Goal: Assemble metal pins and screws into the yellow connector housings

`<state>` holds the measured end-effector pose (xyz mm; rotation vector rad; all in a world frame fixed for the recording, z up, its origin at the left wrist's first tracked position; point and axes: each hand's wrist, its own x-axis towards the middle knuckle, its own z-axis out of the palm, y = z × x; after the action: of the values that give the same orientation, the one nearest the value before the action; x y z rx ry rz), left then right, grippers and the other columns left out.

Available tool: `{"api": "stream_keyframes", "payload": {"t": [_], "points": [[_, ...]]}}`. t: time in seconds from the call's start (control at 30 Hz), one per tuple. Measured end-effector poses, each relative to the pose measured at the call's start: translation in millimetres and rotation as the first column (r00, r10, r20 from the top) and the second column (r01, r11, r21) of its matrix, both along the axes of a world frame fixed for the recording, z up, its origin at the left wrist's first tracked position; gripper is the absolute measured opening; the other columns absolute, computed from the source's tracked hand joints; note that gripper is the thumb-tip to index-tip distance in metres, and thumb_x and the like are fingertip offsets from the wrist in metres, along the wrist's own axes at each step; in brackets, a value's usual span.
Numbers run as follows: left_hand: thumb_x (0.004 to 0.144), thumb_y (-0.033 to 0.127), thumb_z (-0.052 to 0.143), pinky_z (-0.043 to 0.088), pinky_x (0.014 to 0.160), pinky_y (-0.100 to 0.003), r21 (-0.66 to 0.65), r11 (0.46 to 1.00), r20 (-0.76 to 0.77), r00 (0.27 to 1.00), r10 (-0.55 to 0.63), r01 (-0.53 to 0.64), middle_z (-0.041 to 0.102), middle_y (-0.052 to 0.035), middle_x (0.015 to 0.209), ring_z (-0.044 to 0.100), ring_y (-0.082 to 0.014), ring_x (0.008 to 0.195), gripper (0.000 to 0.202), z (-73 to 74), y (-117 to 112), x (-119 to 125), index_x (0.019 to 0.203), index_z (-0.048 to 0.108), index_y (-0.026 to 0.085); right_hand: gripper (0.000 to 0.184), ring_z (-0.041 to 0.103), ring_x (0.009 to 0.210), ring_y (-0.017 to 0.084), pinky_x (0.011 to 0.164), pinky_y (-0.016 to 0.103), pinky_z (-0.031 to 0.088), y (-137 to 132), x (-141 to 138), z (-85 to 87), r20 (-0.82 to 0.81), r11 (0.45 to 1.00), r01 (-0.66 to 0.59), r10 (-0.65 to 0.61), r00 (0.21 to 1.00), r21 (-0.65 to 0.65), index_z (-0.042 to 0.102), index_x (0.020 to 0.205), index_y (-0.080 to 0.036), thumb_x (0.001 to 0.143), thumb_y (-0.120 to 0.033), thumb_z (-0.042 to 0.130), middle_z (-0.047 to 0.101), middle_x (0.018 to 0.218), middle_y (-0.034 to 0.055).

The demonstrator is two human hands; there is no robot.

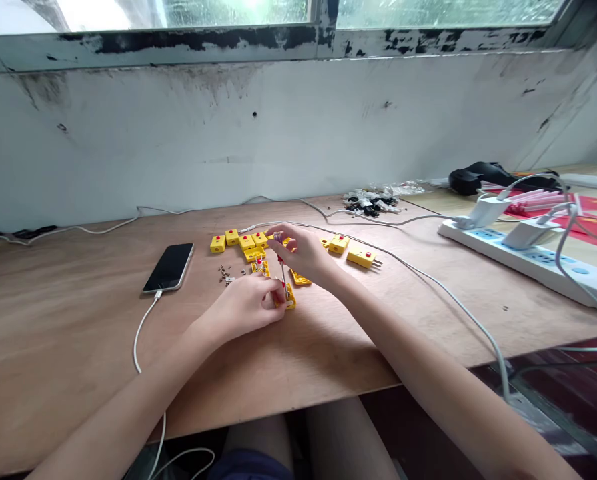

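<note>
My right hand [298, 252] is closed round the handle of a screwdriver [283, 270], whose shaft points down. Its tip meets an opened yellow plug housing [291, 297] on the table. Against that housing's left side, my left hand [253, 297] pinches it and covers part of it. Just beyond lies another opened yellow housing [261, 268] with metal parts inside. A yellow shell piece [301, 278] rests to the right, partly under my right hand. Small screws [224, 272] are scattered left of the housings.
Several yellow plugs with red dots [246, 241] sit behind my hands, and one with metal prongs [362, 257] lies to the right. A phone [169, 268] on a white cable is at left. A power strip [528, 257], cables and a pile of small black-and-white parts [371, 201] lie right.
</note>
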<state>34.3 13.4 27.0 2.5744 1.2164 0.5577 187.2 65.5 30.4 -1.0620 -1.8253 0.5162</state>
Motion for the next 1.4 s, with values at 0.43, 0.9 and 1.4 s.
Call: {"api": "stream_keyframes", "payload": {"t": [0.43, 0.9, 1.4], "points": [[0.074, 0.030, 0.061, 0.042, 0.060, -0.027, -0.153, 0.982, 0.043, 0.992, 0.115, -0.107, 0.066, 0.0010, 0.077, 0.058, -0.0170, 0.070, 0.008, -0.6, 2, -4, 0.076, 0.066, 0.025, 0.017, 0.052, 0.056, 0.010, 0.054, 0.023, 0.042, 1, 0, -0.2, 0.023, 1.000, 0.008, -0.008, 1.000, 0.018, 0.063, 0.095, -0.023, 0.082, -0.029, 0.054, 0.059, 0.075, -0.0012], [0.075, 0.035, 0.060, 0.037, 0.056, -0.026, -0.196, 0.971, 0.021, 0.989, 0.143, -0.137, 0.064, 0.0029, 0.070, 0.055, -0.0162, 0.065, 0.012, 1.6, 2, -4, 0.076, 0.067, 0.025, 0.019, 0.048, 0.053, 0.009, 0.052, 0.022, 0.039, -2, 1, 2.3, 0.041, 1.000, -0.003, 0.002, 0.999, 0.011, 0.064, 0.097, -0.023, 0.082, -0.030, 0.054, 0.060, 0.076, -0.0010], [0.076, 0.044, 0.056, 0.035, 0.056, -0.026, -0.239, 0.955, -0.033, 0.984, 0.176, -0.179, 0.063, 0.0026, 0.070, 0.055, -0.0161, 0.064, 0.021, 6.0, 1, -5, 0.079, 0.066, 0.026, 0.012, 0.044, 0.051, 0.008, 0.053, 0.022, 0.036, -6, 1, 9.9, -0.062, 0.987, 0.101, -0.094, 0.994, 0.123, 0.061, 0.087, -0.020, 0.081, -0.027, 0.053, 0.055, 0.066, -0.0033]]}}
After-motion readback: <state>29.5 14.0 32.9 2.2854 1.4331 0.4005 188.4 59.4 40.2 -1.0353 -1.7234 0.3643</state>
